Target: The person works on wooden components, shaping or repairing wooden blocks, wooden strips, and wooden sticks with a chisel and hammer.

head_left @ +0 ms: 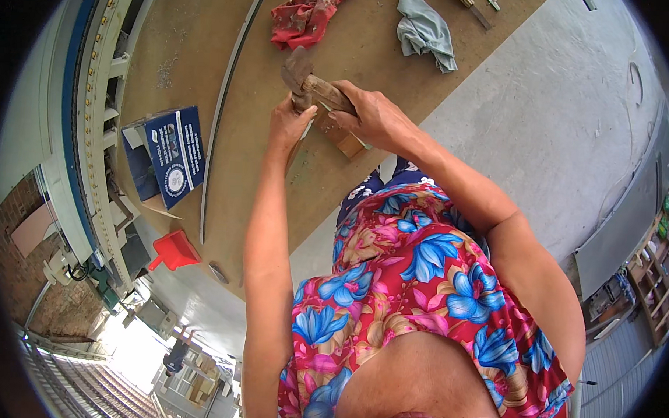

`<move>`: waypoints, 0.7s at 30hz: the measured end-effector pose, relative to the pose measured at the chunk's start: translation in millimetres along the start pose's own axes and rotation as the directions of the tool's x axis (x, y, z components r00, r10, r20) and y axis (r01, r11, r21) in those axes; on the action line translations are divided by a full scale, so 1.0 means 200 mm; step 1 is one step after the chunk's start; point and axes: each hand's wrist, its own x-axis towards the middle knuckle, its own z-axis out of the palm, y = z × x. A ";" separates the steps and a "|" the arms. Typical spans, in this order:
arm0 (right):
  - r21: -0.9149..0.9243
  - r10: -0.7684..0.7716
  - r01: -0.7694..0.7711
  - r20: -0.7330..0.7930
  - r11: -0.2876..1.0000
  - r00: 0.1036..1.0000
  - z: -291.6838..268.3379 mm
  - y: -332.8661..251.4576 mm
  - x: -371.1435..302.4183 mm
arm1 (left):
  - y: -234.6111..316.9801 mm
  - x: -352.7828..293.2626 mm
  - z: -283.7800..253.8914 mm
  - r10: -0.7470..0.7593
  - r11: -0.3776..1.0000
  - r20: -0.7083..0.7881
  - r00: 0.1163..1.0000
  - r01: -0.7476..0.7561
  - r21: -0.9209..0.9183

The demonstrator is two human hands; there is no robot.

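Observation:
Near the table's edge, my right hand (374, 118) is closed round the wooden handle of a hammer (331, 92). Its dark, rusty head (297, 69) is over the top of my left hand (287, 126). That hand is wrapped round an upright tool with a short wooden handle (302, 102); its lower end is hidden, so I cannot tell its kind. Hammer head and handle top overlap in the picture, and whether they touch cannot be told. Beneath and beside my hands lies a brown wooden block (346, 141), partly covered by them.
On the brown tabletop (241, 147) lie a red cloth (304, 20), a grey cloth (425, 31) and a long metal strip (223, 94). An open blue box (176, 155) stands left, near a red dustpan (175, 250). Tools lie at the far edge. A person (174, 358) is in the background.

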 end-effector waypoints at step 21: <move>0.062 -0.023 0.021 0.036 0.998 0.999 0.05 -0.03 0.03 | -0.05 -0.08 -0.02 0.015 0.999 -0.076 0.997 -0.018 -0.029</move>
